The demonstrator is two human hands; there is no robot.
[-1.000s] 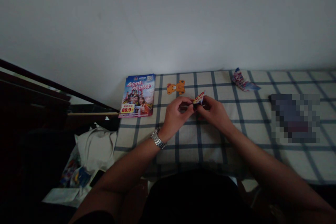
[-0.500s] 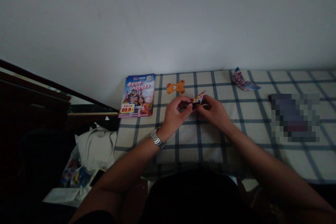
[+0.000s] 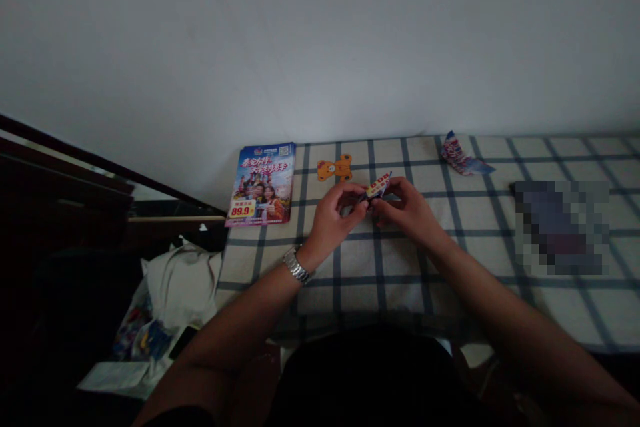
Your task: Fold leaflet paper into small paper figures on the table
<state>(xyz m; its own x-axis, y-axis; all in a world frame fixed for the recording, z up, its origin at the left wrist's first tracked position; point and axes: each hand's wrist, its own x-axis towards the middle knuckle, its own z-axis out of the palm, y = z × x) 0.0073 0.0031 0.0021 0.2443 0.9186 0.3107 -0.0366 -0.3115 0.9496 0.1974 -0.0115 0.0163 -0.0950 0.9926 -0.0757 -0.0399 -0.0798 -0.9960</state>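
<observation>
**Both hands pinch a small folded paper above the checked cloth**

A table covered by a pale tablecloth with dark blue check lines [image 3: 450, 247] runs along a plain white wall [image 3: 320, 33]. At its left far corner lies a glossy colourful printed leaflet marked 89.9 [image 3: 261, 183], flat on the cloth. Toward the right lies a blurred-out dark rectangular patch [image 3: 563, 227], its contents unreadable. The left hand [image 3: 333, 217], with a silver metal wristwatch [image 3: 296, 265] on its wrist, and the right hand [image 3: 407, 213] meet near the table's middle, fingertips closed together on a small folded red, white and yellow printed paper piece [image 3: 379, 185], held just above the cloth. A crumpled blue and red paper scrap [image 3: 463, 157] lies well apart near the wall. Just beyond the left hand sits a small orange bear-shaped cutout [image 3: 334, 168], apart from the fingers
</observation>
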